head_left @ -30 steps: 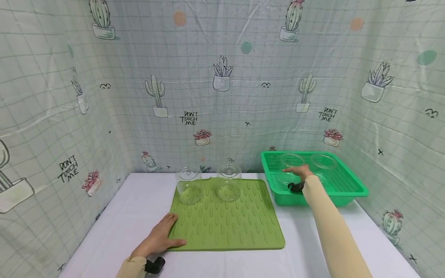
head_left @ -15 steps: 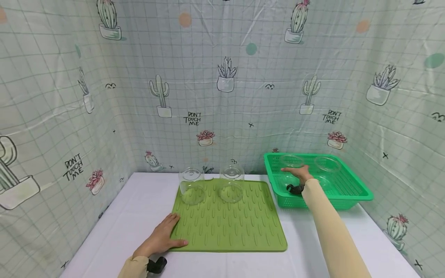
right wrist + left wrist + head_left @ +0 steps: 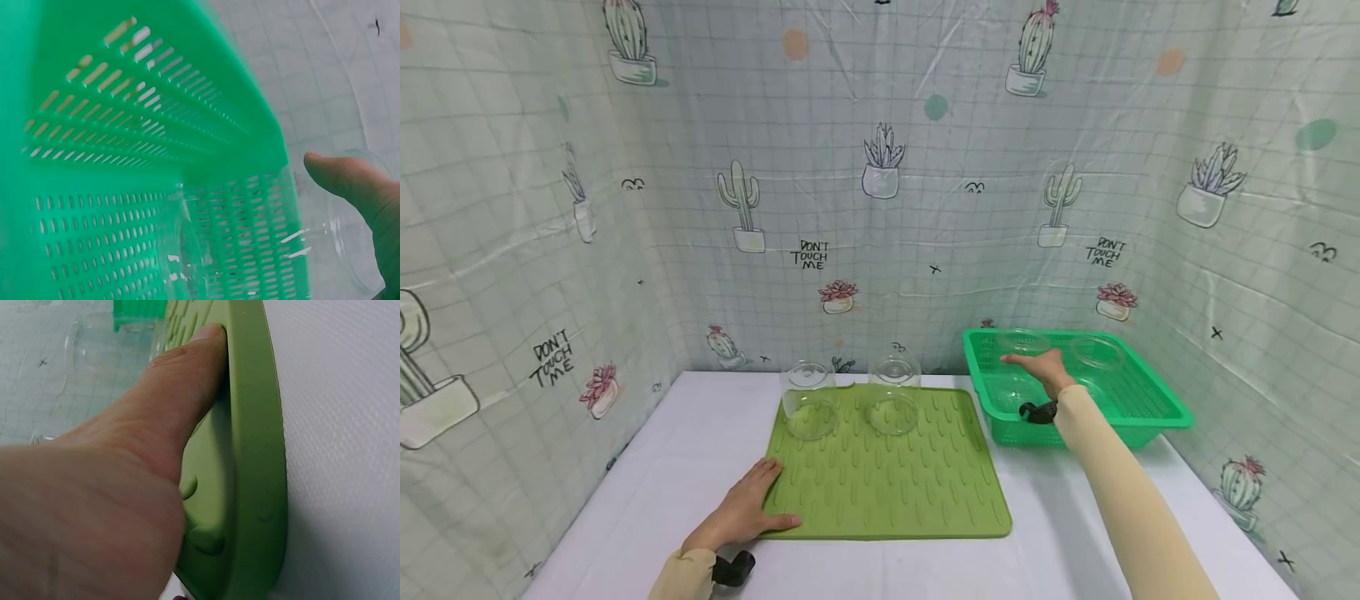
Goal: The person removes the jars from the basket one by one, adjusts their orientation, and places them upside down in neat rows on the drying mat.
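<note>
My left hand rests with spread fingers on the left edge of a green ribbed drying mat. The left wrist view has its thumb lying straight along the mat's raised rim. Over at the right, my right hand reaches into a green slotted plastic basket and holds a clear drinking glass, thumb along its near side; the other fingers are mostly hidden. In the right wrist view the thumb overlaps the glass's round rim. Beside it in the basket stands another clear glass.
Two clear glasses, a left one and a right one, stand upside down at the mat's back edge. A white cloth covers the table. Patterned curtain walls close in the back and sides.
The right hand and the glass it holds have shifted slightly left inside the basket. The left hand stays on the mat's edge. The head view has swayed a little.
</note>
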`<state>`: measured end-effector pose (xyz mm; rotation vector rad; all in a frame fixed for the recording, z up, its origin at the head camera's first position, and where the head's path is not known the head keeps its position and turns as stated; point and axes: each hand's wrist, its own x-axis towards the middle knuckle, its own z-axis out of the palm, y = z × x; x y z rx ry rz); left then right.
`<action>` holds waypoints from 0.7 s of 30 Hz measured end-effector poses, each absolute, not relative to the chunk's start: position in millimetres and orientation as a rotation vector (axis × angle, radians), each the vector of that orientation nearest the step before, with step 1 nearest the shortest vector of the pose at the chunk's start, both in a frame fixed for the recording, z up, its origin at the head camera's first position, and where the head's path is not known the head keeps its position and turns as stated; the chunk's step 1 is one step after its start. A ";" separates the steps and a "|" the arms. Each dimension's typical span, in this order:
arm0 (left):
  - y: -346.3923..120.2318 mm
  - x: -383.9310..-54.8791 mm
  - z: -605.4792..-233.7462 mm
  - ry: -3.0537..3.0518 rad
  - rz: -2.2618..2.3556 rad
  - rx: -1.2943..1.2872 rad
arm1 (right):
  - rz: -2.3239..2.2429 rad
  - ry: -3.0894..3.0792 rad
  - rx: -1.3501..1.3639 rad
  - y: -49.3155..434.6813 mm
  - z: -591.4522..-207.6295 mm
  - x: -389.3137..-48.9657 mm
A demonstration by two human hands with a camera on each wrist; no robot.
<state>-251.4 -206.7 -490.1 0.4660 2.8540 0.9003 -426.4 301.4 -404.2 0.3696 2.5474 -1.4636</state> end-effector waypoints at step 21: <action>-206.9 -253.4 -491.3 2.856 0.886 0.459 | -1.214 3.206 0.153 271.1 -370.9 -378.2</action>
